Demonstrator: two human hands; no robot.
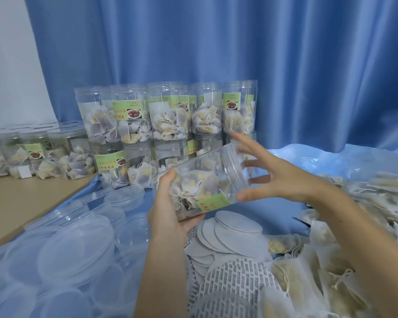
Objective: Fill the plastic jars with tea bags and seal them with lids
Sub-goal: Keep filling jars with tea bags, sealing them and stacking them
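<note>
A clear plastic jar (202,182) full of tea bags lies tilted in mid-air, its mouth pointing right. My left hand (170,210) grips its base from below, thumb on top. A clear lid (233,164) sits on the jar's mouth. My right hand (274,171) is spread around that lid with straight fingers, thumb under the rim, fingertips near or just off it. Loose tea bags (354,226) are heaped at the right. Spare clear lids (78,237) lie at the lower left.
Filled jars (166,115) stand stacked in two layers behind, against a blue curtain (262,53). More filled jars (39,157) stand on a wooden table at the left. Round white seal discs (228,235) lie below the held jar.
</note>
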